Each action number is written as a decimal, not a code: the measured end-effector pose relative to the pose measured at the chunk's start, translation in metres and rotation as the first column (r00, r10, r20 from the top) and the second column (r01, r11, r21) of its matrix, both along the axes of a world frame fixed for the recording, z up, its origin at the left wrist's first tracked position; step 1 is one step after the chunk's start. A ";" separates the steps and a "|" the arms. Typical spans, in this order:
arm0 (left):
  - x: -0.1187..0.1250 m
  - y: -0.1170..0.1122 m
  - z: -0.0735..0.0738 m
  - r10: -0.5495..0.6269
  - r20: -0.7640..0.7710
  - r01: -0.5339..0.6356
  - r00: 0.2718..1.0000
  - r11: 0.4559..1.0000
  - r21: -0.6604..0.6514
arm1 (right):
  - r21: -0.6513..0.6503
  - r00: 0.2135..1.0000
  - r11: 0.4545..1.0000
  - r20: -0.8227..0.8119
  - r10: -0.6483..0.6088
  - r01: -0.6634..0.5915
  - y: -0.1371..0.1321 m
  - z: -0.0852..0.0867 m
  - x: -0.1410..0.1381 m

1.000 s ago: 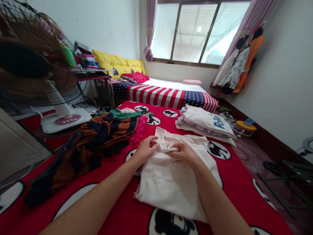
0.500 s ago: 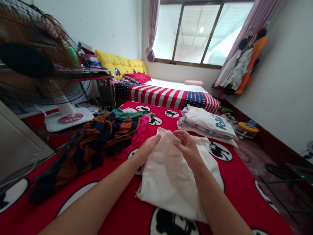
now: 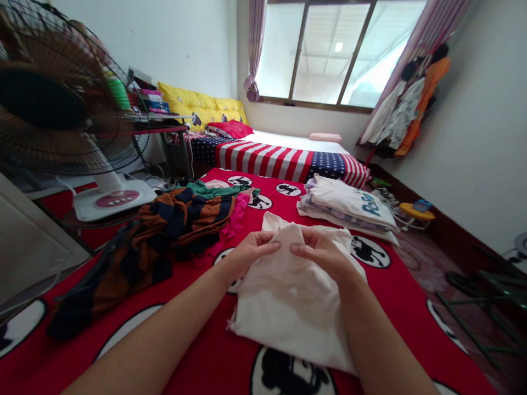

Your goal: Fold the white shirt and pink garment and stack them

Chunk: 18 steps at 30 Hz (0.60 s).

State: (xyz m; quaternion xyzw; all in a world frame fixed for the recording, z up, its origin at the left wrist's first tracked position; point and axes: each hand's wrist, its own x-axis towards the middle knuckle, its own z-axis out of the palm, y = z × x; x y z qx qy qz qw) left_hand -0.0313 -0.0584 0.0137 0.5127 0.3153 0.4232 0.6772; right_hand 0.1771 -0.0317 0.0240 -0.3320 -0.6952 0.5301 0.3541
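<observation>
A cream garment [image 3: 288,296] lies partly folded on the red patterned blanket [image 3: 395,296] in front of me. My left hand [image 3: 247,253] pinches a raised fold of it from the left. My right hand [image 3: 323,251] pinches the same fold from the right, fingertips nearly meeting the left ones. Both hands are closed on the cloth, and the fold stands up between them.
A heap of unfolded clothes [image 3: 164,230], striped orange and navy with green and pink pieces, lies to the left. A stack of folded shirts [image 3: 349,206] sits at the right rear. A running fan [image 3: 61,104] stands at left. A bed [image 3: 288,156] lies beyond.
Both hands have taken hold of the far part of the cream garment and drawn it up and toward me into a raised fold; the fingertips have come close together.
</observation>
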 end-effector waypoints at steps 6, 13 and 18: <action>-0.010 0.001 0.002 -0.141 -0.289 0.139 0.947 0.990 -0.029 | 0.155 0.978 0.966 -0.014 -0.209 0.209 0.004 0.003 0.006; -0.014 0.018 -0.031 0.351 -0.566 -0.180 0.746 0.925 0.335 | 0.379 0.805 0.756 0.048 -0.591 0.533 0.018 -0.007 0.012; -0.013 0.025 -0.036 0.519 -0.664 -0.243 0.538 0.850 0.468 | 0.427 0.597 0.644 0.260 -0.759 0.634 0.021 -0.021 0.082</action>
